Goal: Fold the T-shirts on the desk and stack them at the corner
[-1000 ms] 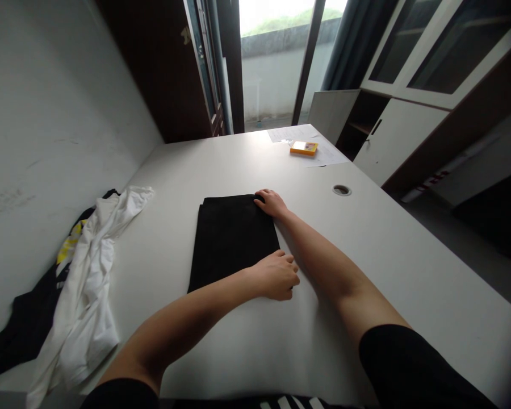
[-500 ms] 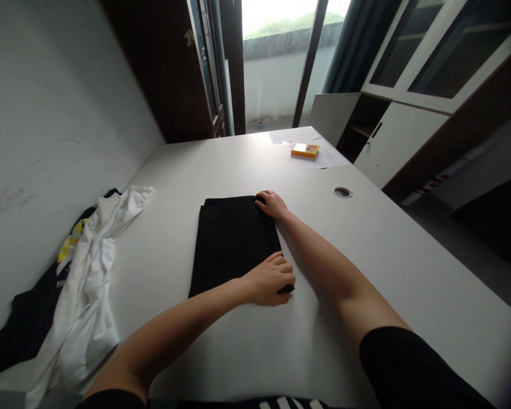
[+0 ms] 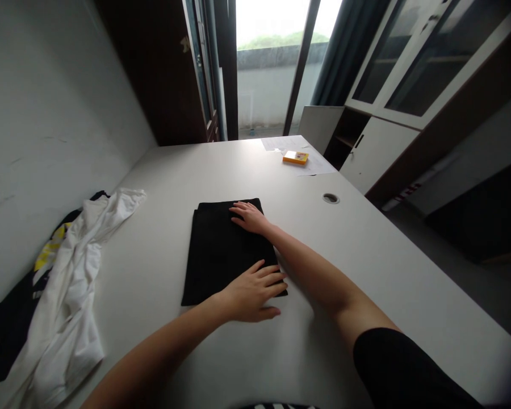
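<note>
A black folded cloth [image 3: 225, 250], roughly rectangular and probably a garment, lies flat on the white table [image 3: 162, 182]. My left hand [image 3: 253, 292] rests over its near right corner with the fingers spread, the thumb out past the near edge. On the far right part of the cloth lies my right hand [image 3: 249, 217], palm down, fingers stretched and apart. Neither hand grips the fabric. Parts of the cloth's right edge and near edge are hidden under my hands and forearms.
Along the wall at left lie a crumpled white garment [image 3: 74, 272] and a black garment with yellow print [image 3: 53, 247]. A yellow box [image 3: 295, 157] sits on papers [image 3: 319, 163] at the far end. A round cable hole [image 3: 331, 198] is near the right edge.
My left hand has let go of the cloth's near right corner and spread its fingers. My right hand has slid left from the far right corner onto the cloth. The view has shifted slightly.
</note>
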`<state>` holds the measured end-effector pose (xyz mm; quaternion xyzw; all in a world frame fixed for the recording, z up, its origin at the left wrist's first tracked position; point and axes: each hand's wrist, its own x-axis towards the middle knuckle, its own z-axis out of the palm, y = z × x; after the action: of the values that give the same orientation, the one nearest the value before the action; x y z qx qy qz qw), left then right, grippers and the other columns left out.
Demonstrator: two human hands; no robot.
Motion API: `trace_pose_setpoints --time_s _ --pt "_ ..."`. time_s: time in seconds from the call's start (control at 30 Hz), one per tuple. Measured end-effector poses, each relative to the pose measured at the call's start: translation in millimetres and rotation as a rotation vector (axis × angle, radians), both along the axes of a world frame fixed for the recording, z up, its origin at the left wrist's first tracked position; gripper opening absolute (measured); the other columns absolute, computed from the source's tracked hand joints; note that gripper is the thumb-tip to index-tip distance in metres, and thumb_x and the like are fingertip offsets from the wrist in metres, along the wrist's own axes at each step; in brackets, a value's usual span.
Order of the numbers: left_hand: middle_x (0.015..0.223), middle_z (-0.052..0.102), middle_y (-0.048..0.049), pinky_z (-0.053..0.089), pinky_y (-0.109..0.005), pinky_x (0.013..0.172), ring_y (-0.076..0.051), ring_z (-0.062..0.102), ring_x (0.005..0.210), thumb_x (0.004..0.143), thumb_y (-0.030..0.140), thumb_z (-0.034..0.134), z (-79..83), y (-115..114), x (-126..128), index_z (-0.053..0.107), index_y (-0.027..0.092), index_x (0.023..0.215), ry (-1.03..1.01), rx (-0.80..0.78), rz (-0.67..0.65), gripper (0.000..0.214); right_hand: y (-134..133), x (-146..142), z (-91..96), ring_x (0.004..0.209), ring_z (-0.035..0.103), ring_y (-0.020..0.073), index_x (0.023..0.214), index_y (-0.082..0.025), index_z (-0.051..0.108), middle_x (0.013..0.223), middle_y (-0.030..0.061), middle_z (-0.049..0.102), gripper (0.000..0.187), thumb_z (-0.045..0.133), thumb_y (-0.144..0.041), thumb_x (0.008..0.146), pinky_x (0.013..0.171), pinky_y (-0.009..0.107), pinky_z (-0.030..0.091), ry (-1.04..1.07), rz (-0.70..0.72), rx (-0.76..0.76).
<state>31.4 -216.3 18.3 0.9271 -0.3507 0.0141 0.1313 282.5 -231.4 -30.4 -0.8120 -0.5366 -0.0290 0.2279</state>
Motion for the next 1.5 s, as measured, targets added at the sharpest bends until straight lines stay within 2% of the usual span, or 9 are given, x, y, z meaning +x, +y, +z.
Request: trace_pose_setpoints --time_s 0.13,0.5,0.6,0.7,0.83,0.93,1.1,1.23,1.5 --pt "0.167 0.033 -0.0112 0.018 -0.057 0.127 -0.029 0.022 0.157 0.102 0.064 0.044 -5.0 7 -10 0.029 0.018 0.163 0.045 0.060 -0.028 0.078 3 -3 -5.8 0.154 0.030 0.0259 0.150 -0.031 0.054 0.163 0.0043 0.041 0.052 0.047 -0.053 0.104 0.128 0.050 0.019 0.023 -0.024 -0.078" --pt "0.166 0.035 -0.0105 0.019 -0.051 0.128 -0.025 0.024 0.157 0.104 0.063 0.040 1.3 3 -22 0.028 0.017 0.163 0.074 -0.027 -0.051 0.076 -14 13 -14.3 0.157 0.021 0.0291 0.156 -0.032 0.046 0.168 0.0045 0.031 0.062 0.039 -0.064 0.104 0.128 0.051 0.018 0.008 -0.190 -0.134" --pt "0.167 0.034 -0.0091 0.018 -0.048 0.128 -0.025 0.023 0.157 0.105 0.060 0.039 5.8 24 -14 0.036 0.020 0.160 0.051 -0.058 0.090 0.068 -21 22 -18.3 0.157 0.021 0.0306 0.158 -0.032 0.042 0.168 0.0072 0.030 0.063 0.040 -0.062 0.104 0.126 0.055 0.019 0.019 -0.270 -0.151" --pt "0.169 0.029 -0.0077 0.015 -0.050 0.129 -0.025 0.018 0.159 0.107 0.054 0.040 2.1 66 3 0.039 0.023 0.159 -0.019 -0.029 0.333 0.060 -25 27 -20.9 0.156 0.023 0.0332 0.157 -0.029 0.044 0.167 0.0107 0.032 0.062 0.042 -0.059 0.103 0.124 0.057 0.023 0.015 -0.367 -0.135" --pt "0.171 0.022 -0.0077 0.015 -0.055 0.127 -0.030 0.015 0.159 0.106 0.056 0.041 -19.9 127 22 0.036 0.026 0.161 0.000 0.060 0.653 0.063 -26 26 -16.6 0.146 0.039 0.0372 0.152 -0.023 0.050 0.156 0.0176 0.046 0.062 0.046 -0.059 0.102 0.117 0.056 0.033 -0.015 -0.498 -0.106" --pt "0.171 0.022 -0.0069 0.017 -0.055 0.127 -0.032 0.017 0.159 0.105 0.062 0.037 -37.3 149 26 0.033 0.028 0.162 0.025 0.076 0.777 0.067 -26 19 -5.5 0.130 0.053 0.0384 0.147 -0.021 0.054 0.136 0.0213 0.061 0.058 0.050 -0.056 0.100 0.106 0.052 0.044 -0.051 -0.567 -0.102" --pt "0.171 0.023 -0.0055 0.016 -0.053 0.128 -0.031 0.018 0.158 0.105 0.064 0.032 -49.1 147 25 0.033 0.030 0.163 -0.014 0.080 0.845 0.067 -26 2 17.6 0.116 0.063 0.0362 0.150 -0.022 0.045 0.125 0.0197 0.066 0.059 0.049 -0.054 0.101 0.094 0.047 0.050 0.038 -0.618 -0.258" --pt "0.170 0.026 -0.0067 0.017 -0.053 0.128 -0.031 0.020 0.158 0.105 0.064 0.033 -52.5 143 25 0.035 0.029 0.162 -0.047 0.097 0.851 0.067 -26 -8 29.6 0.116 0.065 0.0337 0.157 -0.022 0.034 0.126 0.0180 0.068 0.067 0.050 -0.055 0.101 0.095 0.044 0.049 0.157 -0.593 -0.408" --pt "0.170 0.026 -0.0045 0.014 -0.056 0.127 -0.031 0.021 0.158 0.104 0.064 0.036 -55.5 163 22 0.035 0.032 0.162 -0.045 0.085 0.790 0.066 -49 -37 34.9 0.122 0.064 0.0306 0.158 -0.030 0.038 0.137 0.0109 0.066 0.061 0.051 -0.048 0.101 0.097 0.039 0.050 0.189 -0.465 -0.374"
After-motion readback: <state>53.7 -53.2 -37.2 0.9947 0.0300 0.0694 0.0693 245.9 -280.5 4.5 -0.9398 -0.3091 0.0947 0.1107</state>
